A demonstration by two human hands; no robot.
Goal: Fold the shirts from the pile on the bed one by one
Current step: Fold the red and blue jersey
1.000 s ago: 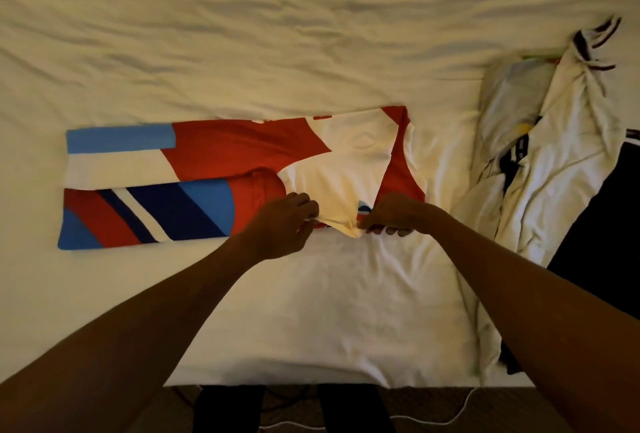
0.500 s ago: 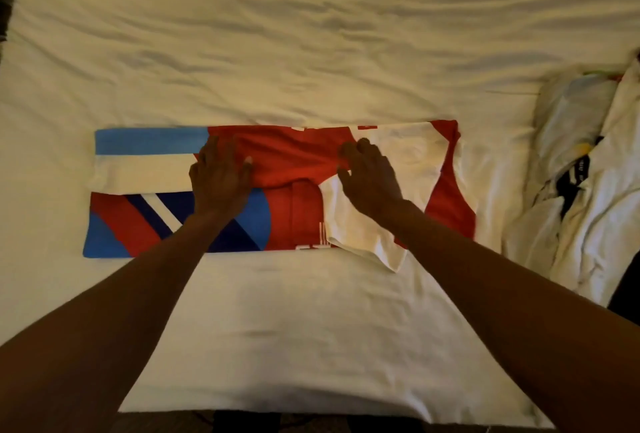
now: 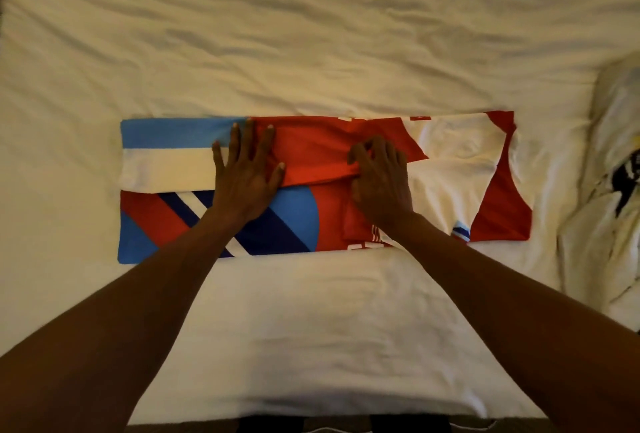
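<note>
Pinching with my right hand (image 3: 381,183): its fingers are curled and they gather a small ridge of red cloth of the shirt (image 3: 460,169), near the middle of the garment. The bunched fold runs to the left, toward my other hand. My left hand (image 3: 246,172) is flat, all 5 fingers straight and spread, and it presses down on the shirt where the light blue, the white and the red fields meet; it grasps nothing. The 2 hands are near each other but not touching.

From my remote seat I see the shirt folded to 1 long band which lies flat across the cream bed (image 3: 311,34), left to right. Its left end shows a light blue stripe, a white stripe and, below them, diagonal stripes in red, navy and white. Its right part is mostly white with red panels, and a red sleeve (image 3: 356,221) is laid over the lower middle, partly under my right wrist. Some white letters are at the lower edge, too small for me to read.

At the right border of the view is the pile (image 3: 613,197) of other shirts, crumpled and pale with a dark mark, apart from the folded one.
</note>
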